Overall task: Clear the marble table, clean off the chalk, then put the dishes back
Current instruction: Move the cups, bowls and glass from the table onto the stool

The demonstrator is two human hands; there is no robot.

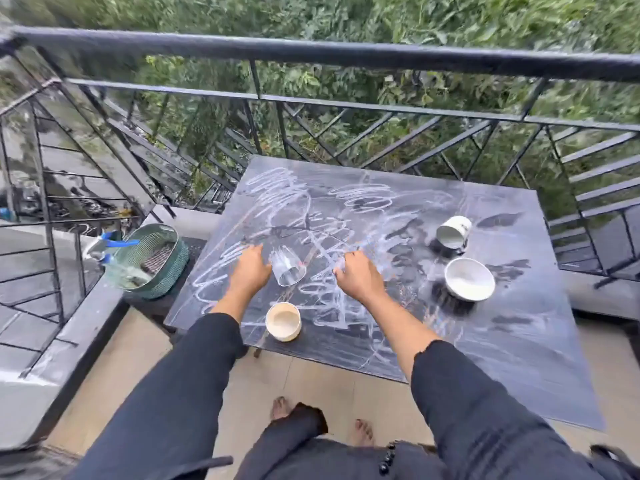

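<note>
Fig.: I'm hovering my L hand (pixel 250 271), fingers loose & gripping nothing, w/ the clear glass (pixel 288 268) just at its 3 o'clock on the marble table (pixel 519 341), axis running 12–6, mouth toward me; R hand (pixel 360 277) farther off, grip unclear.

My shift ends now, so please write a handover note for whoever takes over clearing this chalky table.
Left hand beside the clear drinking glass; grip unclear.
Right hand mid-table, fingers curled; hold unclear.
On the chalk-scribbled dark marble table: that glass, small cream cup, white ceramic bowl, white mug.
Green woven basket beside the table's left edge.
Done: nothing evident. Left: clear dishes, wipe chalk, return dishes.
</note>
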